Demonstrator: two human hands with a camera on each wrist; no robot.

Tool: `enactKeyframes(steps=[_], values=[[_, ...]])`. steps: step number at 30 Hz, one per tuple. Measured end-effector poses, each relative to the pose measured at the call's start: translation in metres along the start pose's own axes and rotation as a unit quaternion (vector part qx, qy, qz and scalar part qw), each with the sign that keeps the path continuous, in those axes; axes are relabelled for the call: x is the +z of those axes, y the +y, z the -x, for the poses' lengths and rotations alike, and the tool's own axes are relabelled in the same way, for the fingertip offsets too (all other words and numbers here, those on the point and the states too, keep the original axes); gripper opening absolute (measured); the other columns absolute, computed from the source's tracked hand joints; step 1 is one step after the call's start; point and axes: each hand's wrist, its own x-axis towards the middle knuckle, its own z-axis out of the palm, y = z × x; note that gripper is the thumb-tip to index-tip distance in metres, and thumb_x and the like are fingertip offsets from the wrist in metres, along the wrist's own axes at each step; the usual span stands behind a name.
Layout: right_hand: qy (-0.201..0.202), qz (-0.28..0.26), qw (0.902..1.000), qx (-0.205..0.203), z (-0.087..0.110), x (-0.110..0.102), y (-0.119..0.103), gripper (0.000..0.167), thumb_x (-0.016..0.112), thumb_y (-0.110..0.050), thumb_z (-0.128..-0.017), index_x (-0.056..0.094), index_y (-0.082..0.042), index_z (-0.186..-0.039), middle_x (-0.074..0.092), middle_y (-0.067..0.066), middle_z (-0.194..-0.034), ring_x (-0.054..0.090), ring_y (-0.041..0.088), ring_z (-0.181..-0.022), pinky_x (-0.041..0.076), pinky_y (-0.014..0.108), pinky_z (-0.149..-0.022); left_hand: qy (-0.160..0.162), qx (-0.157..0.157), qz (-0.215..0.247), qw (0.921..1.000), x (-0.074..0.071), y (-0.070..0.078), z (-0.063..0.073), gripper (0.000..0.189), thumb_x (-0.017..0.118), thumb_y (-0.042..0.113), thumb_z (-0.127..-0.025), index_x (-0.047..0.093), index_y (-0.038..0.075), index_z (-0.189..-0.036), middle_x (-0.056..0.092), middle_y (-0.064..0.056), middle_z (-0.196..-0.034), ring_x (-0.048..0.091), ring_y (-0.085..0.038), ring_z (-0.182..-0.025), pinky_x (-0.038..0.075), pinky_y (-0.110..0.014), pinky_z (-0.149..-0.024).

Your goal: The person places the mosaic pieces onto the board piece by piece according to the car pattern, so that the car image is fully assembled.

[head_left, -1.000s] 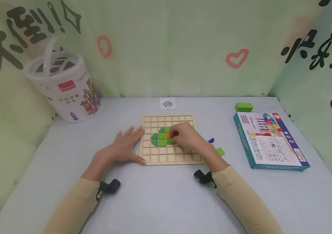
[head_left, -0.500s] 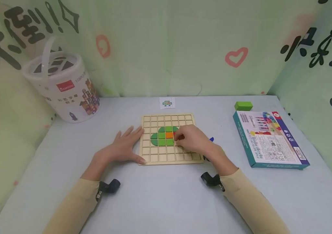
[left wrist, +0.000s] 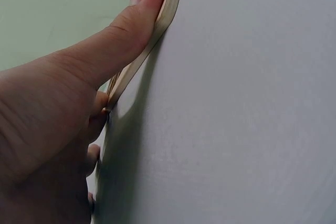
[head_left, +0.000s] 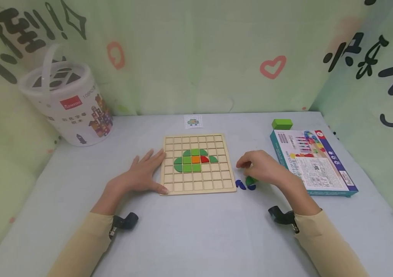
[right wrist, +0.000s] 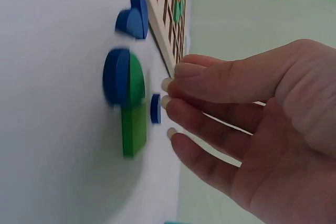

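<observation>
A wooden grid board (head_left: pixel 200 185) lies flat on the table, with light green squares (head_left: pixel 187 168), dark green rounded pieces, an orange square (head_left: pixel 195 159) and a red rounded piece (head_left: pixel 204 159) set in its cells. My left hand (head_left: pixel 141 175), fingers spread, rests along the board's left edge, its thumb (left wrist: pixel 118 45) on the near corner. To the right of the board, my right hand (head_left: pixel 265 167) hovers over loose pieces, its fingers loosely bent and nothing visible between them. Below it are blue pieces (right wrist: pixel 116 77), a dark green rounded piece (right wrist: pixel 136 77) and a light green piece (right wrist: pixel 134 129).
A small pattern card (head_left: pixel 193 122) lies behind the board. At the right are a flat teal-edged box (head_left: pixel 321 165) and a green block (head_left: pixel 282 124). A white lidded bucket (head_left: pixel 68 107) stands at the back left, before a printed curtain (head_left: pixel 182 57).
My right hand has left the board and moved right to the loose pieces. A red piece and a dark green rounded piece now show on the grid. The left hand stays at the edge.
</observation>
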Motion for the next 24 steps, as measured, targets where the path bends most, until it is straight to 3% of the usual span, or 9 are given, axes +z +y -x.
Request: enactKeyframes(steps=[6, 14, 20, 24], values=[[-0.018, 0.038, 0.9991, 0.012, 0.01, -0.001, 0.013, 0.031, 0.066, 0.008, -0.082, 0.074, -0.006, -0.108, 0.069, 0.009, -0.106, 0.061, 0.026, -0.097, 0.055, 0.046, -0.09, 0.002, -0.007, 0.004, 1.0, 0.0, -0.003, 0.002, 0.131, 0.078, 0.071, -0.064, 0.01, 0.016, -0.161, 0.004, -0.002, -0.17, -0.003, -0.034, -0.157, -0.003, -0.066, -0.122], [0.005, 0.056, 0.9983, 0.016, 0.007, 0.003, 0.019, 0.02, 0.07, 0.005, -0.083, 0.073, -0.005, -0.1, 0.067, 0.008, -0.096, 0.057, 0.024, -0.089, 0.055, 0.041, -0.083, 0.006, -0.004, 0.009, 0.9999, 0.002, -0.005, 0.003, 0.131, 0.077, 0.073, -0.064, 0.012, 0.016, -0.161, 0.005, -0.002, -0.17, -0.002, -0.035, -0.157, -0.003, -0.066, -0.122], [0.057, 0.044, 0.9974, 0.001, 0.002, -0.003, 0.018, 0.015, 0.066, 0.006, -0.083, 0.071, -0.007, -0.088, 0.067, 0.007, -0.086, 0.055, 0.022, -0.081, 0.049, 0.033, -0.073, 0.009, -0.001, 0.006, 0.9999, 0.003, -0.005, 0.001, 0.131, 0.076, 0.075, -0.063, 0.011, 0.017, -0.161, 0.006, -0.001, -0.17, -0.002, -0.034, -0.157, -0.002, -0.067, -0.122], [0.084, 0.021, 0.9961, -0.017, -0.006, -0.004, 0.005, 0.013, 0.067, 0.004, -0.083, 0.07, -0.008, -0.086, 0.066, 0.007, -0.083, 0.054, 0.021, -0.079, 0.047, 0.032, -0.071, 0.009, 0.0, 0.006, 0.9999, 0.003, -0.005, 0.0, 0.131, 0.076, 0.075, -0.063, 0.011, 0.017, -0.161, 0.006, -0.001, -0.17, -0.002, -0.034, -0.157, -0.003, -0.067, -0.121]])
